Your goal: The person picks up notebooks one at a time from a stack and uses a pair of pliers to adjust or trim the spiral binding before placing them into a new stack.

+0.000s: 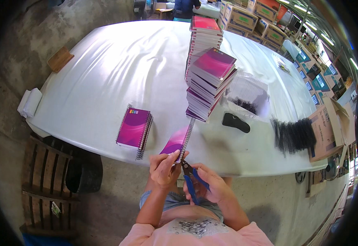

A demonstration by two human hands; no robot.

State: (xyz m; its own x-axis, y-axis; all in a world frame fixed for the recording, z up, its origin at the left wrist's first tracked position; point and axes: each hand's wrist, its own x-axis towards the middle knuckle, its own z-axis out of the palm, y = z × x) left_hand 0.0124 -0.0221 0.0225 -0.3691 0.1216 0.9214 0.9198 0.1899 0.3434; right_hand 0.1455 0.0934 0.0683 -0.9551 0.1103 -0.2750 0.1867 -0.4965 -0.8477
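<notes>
Currently, a purple notebook (174, 143) is pinched in the left grip (165, 170), while blue-handled pliers (189, 187), clasped in the right grip (212, 185), are held near its coil (188, 137).

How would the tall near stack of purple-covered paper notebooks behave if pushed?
The near stack would probably shift or topple easily: it is tall, and its layers sit out of line. Its top purple cover looks smooth and glossy, so the upper notebooks may slide off first. As a whole, it's likely heavy, given the many layers of paper.
</notes>
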